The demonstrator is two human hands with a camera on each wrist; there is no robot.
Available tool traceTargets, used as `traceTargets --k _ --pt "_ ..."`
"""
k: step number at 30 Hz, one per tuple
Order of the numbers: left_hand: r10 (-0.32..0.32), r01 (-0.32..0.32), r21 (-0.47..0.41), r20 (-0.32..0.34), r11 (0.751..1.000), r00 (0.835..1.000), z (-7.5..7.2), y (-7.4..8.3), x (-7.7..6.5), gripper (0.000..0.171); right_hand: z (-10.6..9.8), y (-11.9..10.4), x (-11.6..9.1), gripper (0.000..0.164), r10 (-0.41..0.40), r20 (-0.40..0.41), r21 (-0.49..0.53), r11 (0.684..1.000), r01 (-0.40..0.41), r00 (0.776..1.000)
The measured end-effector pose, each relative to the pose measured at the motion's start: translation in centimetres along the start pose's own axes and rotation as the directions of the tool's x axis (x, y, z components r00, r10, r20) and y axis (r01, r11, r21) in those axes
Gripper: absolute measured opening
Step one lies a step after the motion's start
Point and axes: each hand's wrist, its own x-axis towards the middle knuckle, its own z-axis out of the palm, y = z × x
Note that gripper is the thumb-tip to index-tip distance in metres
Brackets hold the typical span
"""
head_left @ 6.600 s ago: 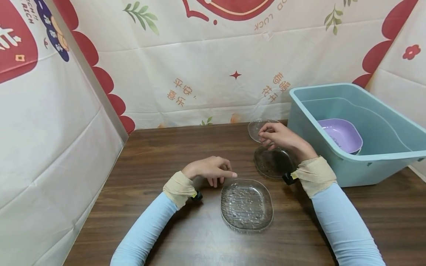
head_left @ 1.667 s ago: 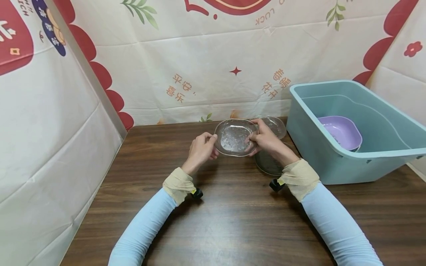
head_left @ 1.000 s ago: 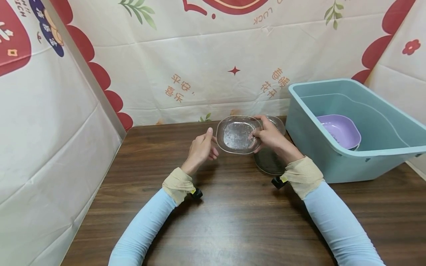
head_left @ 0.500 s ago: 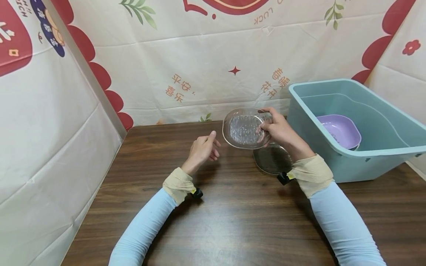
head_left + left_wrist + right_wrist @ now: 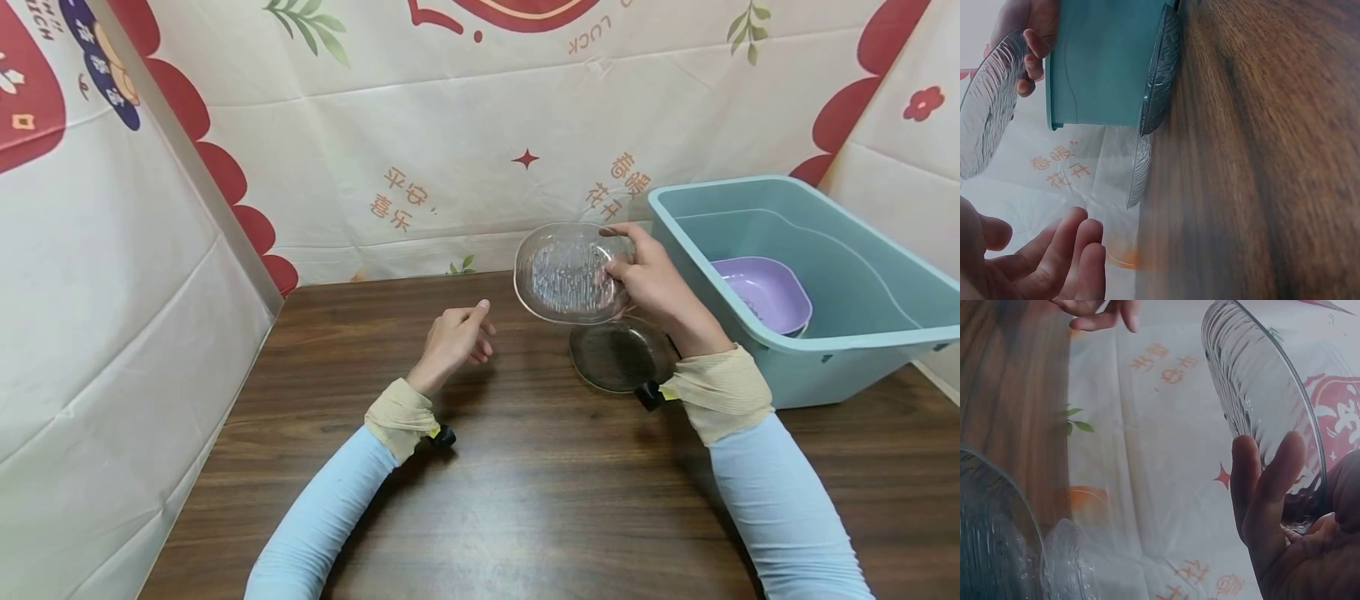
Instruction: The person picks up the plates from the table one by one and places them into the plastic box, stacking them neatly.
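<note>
My right hand point(image 5: 660, 287) grips a clear ribbed plate point(image 5: 566, 275) by its right edge, thumb on the near face. Lifted above the table, the plate is tilted so its broad face shows in the head view. My left hand point(image 5: 453, 343) hovers over the table to the left, apart from the plate, fingers loosely bent with nothing in them. Below the right hand a dark see-through plate point(image 5: 617, 358) lies on the table. Behind it, another clear plate point(image 5: 1140, 169) shows in the left wrist view; in the head view the held plate and right hand mostly hide it.
A light blue tub point(image 5: 750, 333) stands at the right of the wooden table point(image 5: 480, 508). Inside it sits a purple dish point(image 5: 768, 292) with something beneath. A printed white cloth point(image 5: 450, 125) hangs behind the table, and another cloth point(image 5: 112, 333) rises along the left side.
The clear plate, on the table at first, was lifted and held in both hands. My left hand then let go, and my right hand carried the plate upward and to the right.
</note>
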Motion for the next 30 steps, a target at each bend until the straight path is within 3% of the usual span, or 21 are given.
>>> traceTargets --k 6,14,21,30 --pt "0.001 -0.001 0.012 -0.004 1.0 1.0 -0.3 -0.1 -0.1 0.063 -0.2 -0.2 0.1 0.054 -0.023 -0.037 -0.037 0.999 0.021 0.999" --pt "0.003 -0.003 0.009 -0.001 1.0 1.0 -0.4 0.1 -0.1 0.065 -0.8 -0.6 -0.7 0.052 -0.032 -0.138 -0.011 0.999 0.031 0.99" --pt "0.012 -0.012 0.011 0.011 1.0 1.0 0.0 -0.2 0.1 0.064 -1.7 -0.7 -1.3 0.051 -0.026 -0.158 -0.003 1.0 0.026 0.987" --pt "0.005 -0.005 0.014 0.001 1.0 1.0 -0.1 -0.1 0.0 0.064 -3.3 -3.2 -1.5 0.052 -0.065 -0.197 -0.033 0.998 0.059 0.978"
